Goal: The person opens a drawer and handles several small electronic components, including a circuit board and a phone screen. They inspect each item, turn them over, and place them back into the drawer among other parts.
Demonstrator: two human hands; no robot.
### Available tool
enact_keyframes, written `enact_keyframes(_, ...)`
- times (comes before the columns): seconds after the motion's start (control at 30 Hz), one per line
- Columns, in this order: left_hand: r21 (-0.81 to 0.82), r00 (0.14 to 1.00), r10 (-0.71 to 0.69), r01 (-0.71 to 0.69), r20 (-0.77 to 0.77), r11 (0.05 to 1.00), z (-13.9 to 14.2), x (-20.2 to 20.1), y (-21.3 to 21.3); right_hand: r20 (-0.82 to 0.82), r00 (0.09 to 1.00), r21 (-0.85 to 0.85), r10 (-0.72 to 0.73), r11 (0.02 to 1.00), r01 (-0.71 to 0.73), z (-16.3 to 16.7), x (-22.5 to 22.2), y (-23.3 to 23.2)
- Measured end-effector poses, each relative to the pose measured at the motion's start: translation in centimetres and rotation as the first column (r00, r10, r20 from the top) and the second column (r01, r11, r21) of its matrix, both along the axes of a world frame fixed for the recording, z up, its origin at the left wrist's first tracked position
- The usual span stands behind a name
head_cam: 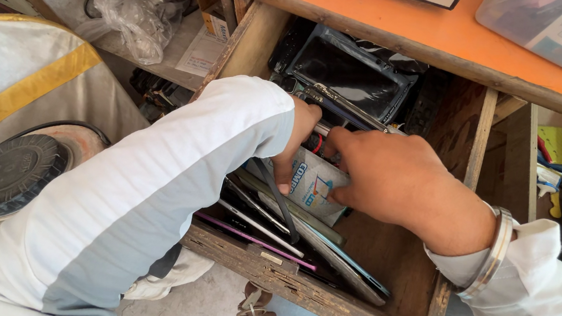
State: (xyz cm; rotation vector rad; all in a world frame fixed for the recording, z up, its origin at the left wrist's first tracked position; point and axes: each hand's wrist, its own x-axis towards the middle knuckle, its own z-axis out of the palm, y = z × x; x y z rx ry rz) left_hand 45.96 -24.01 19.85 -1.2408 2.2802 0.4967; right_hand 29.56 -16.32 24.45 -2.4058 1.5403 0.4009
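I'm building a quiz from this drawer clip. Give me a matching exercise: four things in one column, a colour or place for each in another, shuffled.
Things:
1. desk top
2. plastic bag
3. bangle
4. small packet

Descriptions:
A. on the right wrist
B. orange
C. between both hands in the wooden drawer
D. crumpled on the shelf at upper left

Pairs: 1-B, 2-D, 3-A, 4-C

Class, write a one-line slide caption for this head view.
Both hands, left and right, grip a small packet above stacked phones inside an open wooden drawer.
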Motion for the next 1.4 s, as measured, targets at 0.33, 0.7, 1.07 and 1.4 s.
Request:
enact_keyframes(0.33,-0.027,1.0,-0.007,0.007,0.0,1.0,0.2,0.0,0.1,0.145,0.989,0.161,-0.002,0.987,-0.022,0.1,0.2,0.1)
enact_keyframes(0.7,0.028,1.0,0.012,-0.012,-0.014,1.0,-0.1,-0.1,0.1,0.43,0.868,0.063,0.25,0.95,-0.305,-2.5,-1.0,-0.9)
enact_keyframes(1.07,0.257,0.952,0.291,-0.26,-0.091,0.931,2.8,0.2,1.7,0.269,0.96,0.005,0.075,0.997,-0.079,-1.3,-1.0,-0.8)
enact_keyframes(1.4,0.184,0.96,0.26,-0.238,-0.101,0.954,3.3,-0.2,1.8,0.157,0.984,-0.101,-0.087,0.989,0.104,-0.7,-0.9,-0.6)
